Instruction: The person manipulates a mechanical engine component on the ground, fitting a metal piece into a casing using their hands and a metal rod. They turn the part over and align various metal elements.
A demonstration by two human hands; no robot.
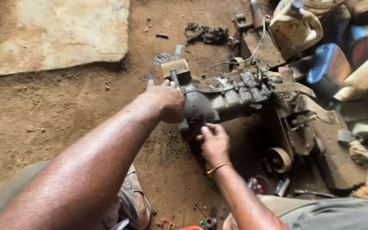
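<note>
Grime covered the grey metal gearbox housing (224,100) that lay on the dirt floor (43,110), its far end against a rusty machine frame (311,127). The left hand (165,101) rested over the housing's near end, fingers (167,84) curled around it in a grip. The right hand (213,142) sat just beneath the housing, fingers half bent and touching its underside; whether they gripped anything could not be told. A pale slab (60,34) lay well apart, beyond.
</note>
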